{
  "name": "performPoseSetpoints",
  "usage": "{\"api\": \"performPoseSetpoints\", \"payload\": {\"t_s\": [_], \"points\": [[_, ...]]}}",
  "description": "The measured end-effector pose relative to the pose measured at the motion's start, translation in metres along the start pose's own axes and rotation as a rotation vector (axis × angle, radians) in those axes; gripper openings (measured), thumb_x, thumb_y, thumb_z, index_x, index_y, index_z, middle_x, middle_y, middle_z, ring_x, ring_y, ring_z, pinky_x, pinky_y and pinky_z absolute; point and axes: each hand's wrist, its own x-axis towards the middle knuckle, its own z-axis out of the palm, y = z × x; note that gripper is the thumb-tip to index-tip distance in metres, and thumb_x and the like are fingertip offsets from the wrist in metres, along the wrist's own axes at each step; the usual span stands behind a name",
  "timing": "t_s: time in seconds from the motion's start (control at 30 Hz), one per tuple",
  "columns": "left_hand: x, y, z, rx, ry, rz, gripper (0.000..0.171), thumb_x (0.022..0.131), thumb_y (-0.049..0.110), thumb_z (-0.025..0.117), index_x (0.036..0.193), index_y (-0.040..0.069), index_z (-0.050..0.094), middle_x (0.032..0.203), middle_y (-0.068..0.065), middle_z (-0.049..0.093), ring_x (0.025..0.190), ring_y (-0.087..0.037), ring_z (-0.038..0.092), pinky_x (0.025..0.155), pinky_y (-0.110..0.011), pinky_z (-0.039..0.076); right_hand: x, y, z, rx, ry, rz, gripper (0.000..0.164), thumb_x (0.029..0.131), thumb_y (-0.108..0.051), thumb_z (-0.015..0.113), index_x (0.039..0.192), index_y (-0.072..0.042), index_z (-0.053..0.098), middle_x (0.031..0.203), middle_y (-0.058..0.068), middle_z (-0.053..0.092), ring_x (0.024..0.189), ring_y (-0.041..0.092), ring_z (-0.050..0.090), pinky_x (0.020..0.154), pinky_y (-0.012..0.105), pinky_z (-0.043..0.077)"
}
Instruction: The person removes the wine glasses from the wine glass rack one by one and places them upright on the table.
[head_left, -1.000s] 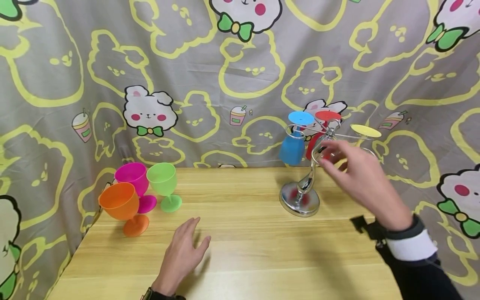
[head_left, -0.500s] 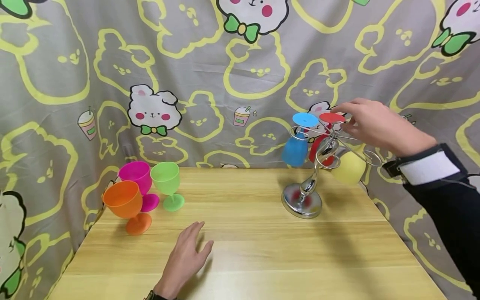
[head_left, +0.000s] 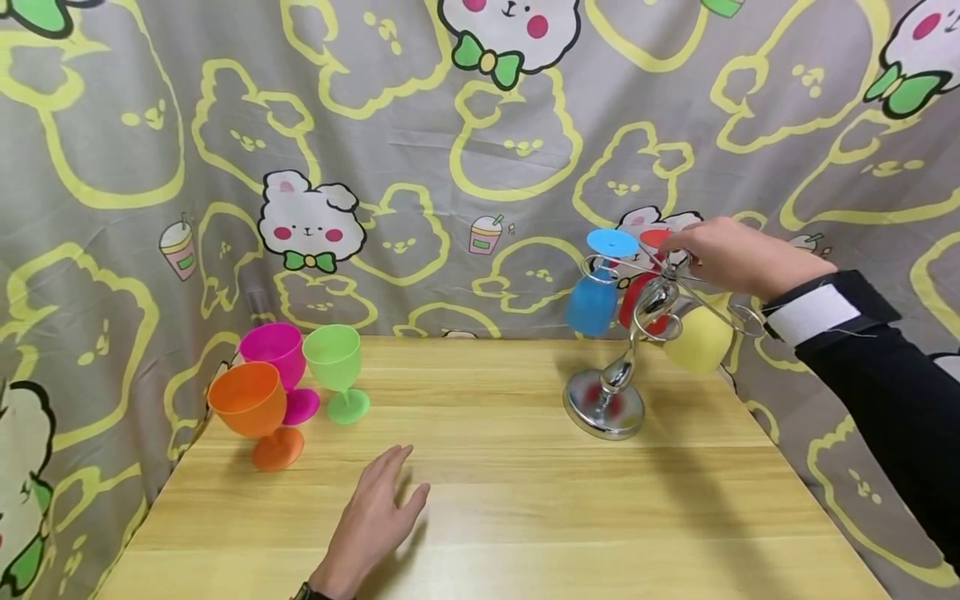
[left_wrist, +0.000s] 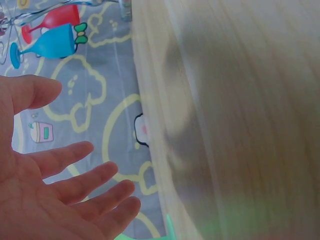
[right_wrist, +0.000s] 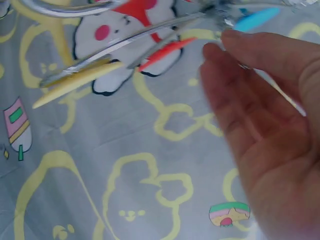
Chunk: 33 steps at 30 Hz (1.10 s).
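Note:
A chrome goblet rack (head_left: 621,367) with a round base stands on the right of the table. Upside down in its wire loops hang a blue goblet (head_left: 592,304), a red goblet (head_left: 636,302) and a yellow goblet (head_left: 699,337). My right hand (head_left: 738,254) is at the top of the rack, thumb and fingers pinching its top ring (head_left: 677,260), which they partly cover. Low over the table's front, my left hand (head_left: 375,517) holds nothing, its fingers spread and relaxed. The left wrist view shows its bare palm (left_wrist: 45,200).
On the table's left stand an orange goblet (head_left: 251,404), a magenta goblet (head_left: 277,354) and a green goblet (head_left: 335,362), all upright and close together. A patterned curtain (head_left: 420,150) hangs behind the wooden table (head_left: 487,475) and along both sides.
My right hand has risen from the rack's near side, passed above it, then come down onto its top ring. The yellow goblet's bowl has come into sight. My left hand has barely moved.

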Motion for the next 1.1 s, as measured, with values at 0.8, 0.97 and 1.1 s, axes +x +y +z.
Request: {"api": "performPoseSetpoints", "payload": {"t_s": [0.8, 0.97, 1.1], "points": [[0.003, 0.005, 0.002, -0.015, 0.004, 0.027, 0.060, 0.085, 0.043, 0.059, 0.137, 0.018, 0.042, 0.143, -0.003, 0.036, 0.130, -0.022, 0.032, 0.102, -0.049, 0.033, 0.001, -0.003, 0.008, -0.439, 0.044, -0.274, 0.030, 0.065, 0.011, 0.074, 0.090, 0.004, 0.059, 0.071, 0.012, 0.056, 0.052, 0.020, 0.050, 0.047, 0.033, 0.049], [0.003, 0.007, 0.002, -0.013, 0.004, 0.035, 0.060, 0.085, 0.043, 0.058, 0.137, 0.018, 0.042, 0.142, -0.004, 0.037, 0.130, -0.022, 0.032, 0.102, -0.049, 0.034, 0.004, -0.008, 0.001, -0.372, 0.019, -0.244, 0.031, 0.063, 0.002, 0.079, 0.090, 0.001, 0.065, 0.077, 0.012, 0.060, 0.060, 0.021, 0.057, 0.054, 0.035, 0.054], [0.003, 0.008, 0.002, -0.009, 0.001, 0.030, 0.059, 0.085, 0.043, 0.058, 0.137, 0.018, 0.042, 0.142, -0.005, 0.037, 0.130, -0.023, 0.032, 0.103, -0.050, 0.033, 0.007, -0.010, -0.005, -0.188, -0.048, -0.154, 0.020, 0.072, -0.008, 0.075, 0.090, -0.003, 0.069, 0.083, 0.010, 0.065, 0.070, 0.021, 0.062, 0.061, 0.037, 0.055]]}}
